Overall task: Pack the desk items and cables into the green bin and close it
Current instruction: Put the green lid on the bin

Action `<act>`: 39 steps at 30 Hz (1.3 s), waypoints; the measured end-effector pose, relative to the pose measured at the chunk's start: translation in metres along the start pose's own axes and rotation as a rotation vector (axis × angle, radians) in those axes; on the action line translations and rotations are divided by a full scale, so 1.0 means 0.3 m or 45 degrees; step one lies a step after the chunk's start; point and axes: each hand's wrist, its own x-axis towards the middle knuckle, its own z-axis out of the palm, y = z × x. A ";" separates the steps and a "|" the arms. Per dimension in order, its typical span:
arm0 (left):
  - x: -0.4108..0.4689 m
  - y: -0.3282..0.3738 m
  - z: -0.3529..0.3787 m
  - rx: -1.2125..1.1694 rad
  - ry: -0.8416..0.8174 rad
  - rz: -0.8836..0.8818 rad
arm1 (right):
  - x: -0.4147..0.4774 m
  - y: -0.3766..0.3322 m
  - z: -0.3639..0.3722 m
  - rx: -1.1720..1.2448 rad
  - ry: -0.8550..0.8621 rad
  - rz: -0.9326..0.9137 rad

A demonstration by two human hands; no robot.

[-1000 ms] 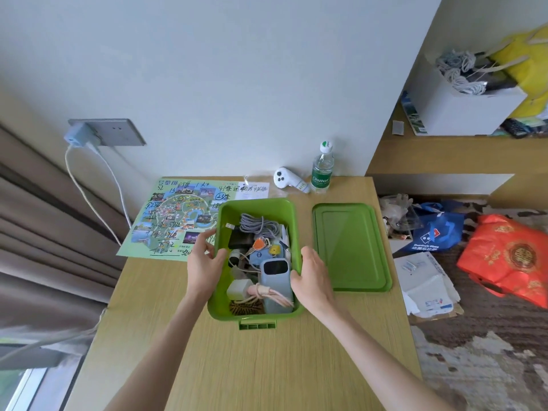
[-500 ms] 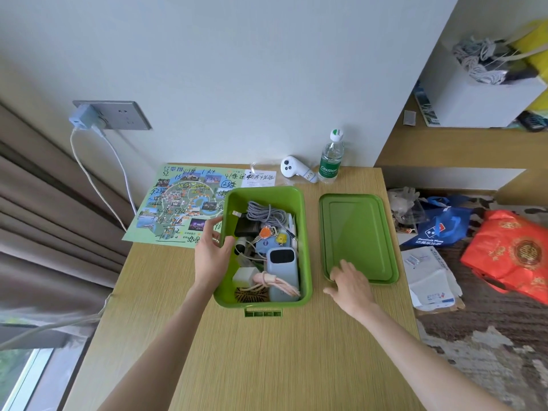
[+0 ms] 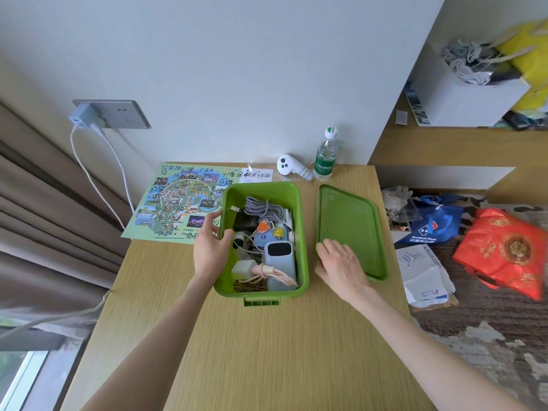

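Note:
The green bin (image 3: 302, 221) stands open in the middle of the wooden desk, filled with a grey braided cable (image 3: 262, 207), a pale blue power bank (image 3: 280, 258), a white charger (image 3: 243, 269), a pink cord and small trinkets. My left hand (image 3: 211, 246) grips the bin's left wall, thumb inside. The green lid (image 3: 353, 226) lies flat on the desk just right of the bin. My right hand (image 3: 341, 264) rests on the lid's near left corner, fingers spread over its edge.
A colourful map sheet (image 3: 178, 200) lies left of the bin. A white controller (image 3: 292, 167) and a water bottle (image 3: 325, 157) stand by the wall behind it. Bags and papers (image 3: 424, 271) clutter the floor to the right. A charger cable (image 3: 98, 185) hangs from the wall socket.
My right hand left the bin's right wall and moved right onto the lid's near corner. The left hand stayed on the bin.

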 end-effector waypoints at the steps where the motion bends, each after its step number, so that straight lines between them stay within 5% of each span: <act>1: -0.002 0.003 -0.001 0.006 0.000 0.005 | 0.006 -0.008 -0.045 0.037 0.108 0.007; 9: -0.012 0.027 -0.007 0.256 -0.096 0.044 | 0.007 0.007 -0.371 0.622 0.769 0.307; 13: -0.025 0.103 -0.007 0.452 -0.156 0.022 | -0.029 -0.050 -0.467 0.825 0.857 0.278; 21: -0.118 0.433 0.042 0.197 -0.254 0.217 | -0.102 -0.194 -0.563 1.465 1.080 0.433; 25: -0.132 0.498 0.079 -0.193 -0.416 -0.115 | -0.140 -0.219 -0.538 1.969 1.041 0.607; 30: -0.120 0.430 0.037 -0.432 -0.289 -0.291 | -0.171 -0.199 -0.484 2.216 0.965 0.739; 33: -0.132 0.365 -0.017 -0.397 -0.143 -0.176 | -0.177 -0.196 -0.424 2.063 0.692 0.803; 39: -0.146 0.213 -0.120 -0.156 -0.079 0.111 | -0.139 -0.243 -0.283 1.251 0.117 0.750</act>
